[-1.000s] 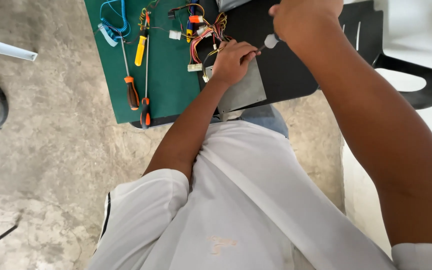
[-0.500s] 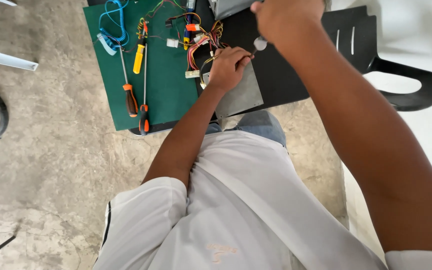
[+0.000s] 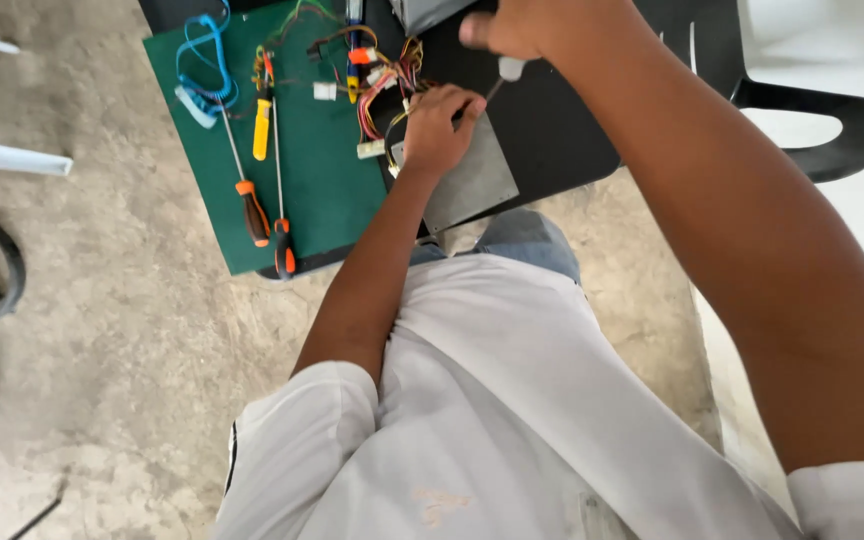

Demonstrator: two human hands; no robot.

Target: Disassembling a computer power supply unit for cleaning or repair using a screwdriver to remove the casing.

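Your left hand [image 3: 439, 128] sits curled on the grey metal plate [image 3: 472, 185], fingers bunched together at the plate's upper edge, right beside the wire bundle [image 3: 387, 85]. Whether they pinch anything there – can't tell, the knuckles hide it.

Your right hand [image 3: 512, 25] is closed around a screwdriver [image 3: 500, 78]; only the pale end of the handle and a short stretch of thin shaft show below the fist. The tip runs toward the left hand and is lost behind its fingers. The top of the right hand is cut off by the frame edge.

The plate lies tilted on a black chair [image 3: 812, 110], partly under your left hand. To the left, a green mat [image 3: 317, 190] carries two orange-handled screwdrivers [image 3: 252, 210], a yellow tool [image 3: 263, 128] and a blue cord [image 3: 202, 75] – its upper loop cropped. Your shirt [image 3: 512, 420] hides everything below the chair's near edge.
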